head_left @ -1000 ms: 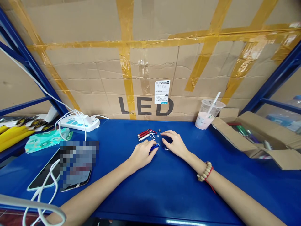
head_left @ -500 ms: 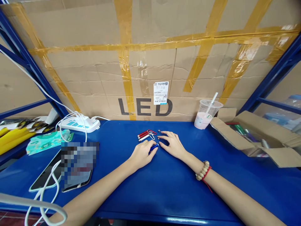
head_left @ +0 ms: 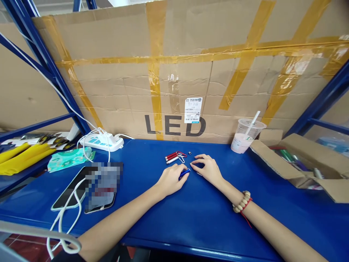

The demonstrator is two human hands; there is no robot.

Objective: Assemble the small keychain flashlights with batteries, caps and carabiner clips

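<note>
My left hand (head_left: 172, 179) is closed around a small blue metal tube (head_left: 184, 174), which looks like a mini flashlight and pokes out between thumb and fingers. Just to its right, my right hand (head_left: 208, 169) has its thumb and fingertips drawn close together near the tube's end; whatever they pinch is hidden. A sliver of something white shows under that hand. Beyond both hands lie red mini flashlights (head_left: 171, 157) with a red carabiner, and a silver one (head_left: 172, 160) with a silver clip. A tiny metal piece (head_left: 190, 153) rests beside them.
Two phones with white cables lie left, near a power strip (head_left: 109, 142) and a green tissue pack (head_left: 69, 160). Yellow items (head_left: 27, 156) sit far left. A cup with a straw (head_left: 242, 140) and an open carton (head_left: 289, 171) stand right. A large cardboard box (head_left: 122, 91) backs the blue table (head_left: 169, 218).
The view has tilted up and shifted left. My right fingertips have drawn together, and one of two tiny metal pieces by them no longer shows. My left hand keeps the blue tube.
</note>
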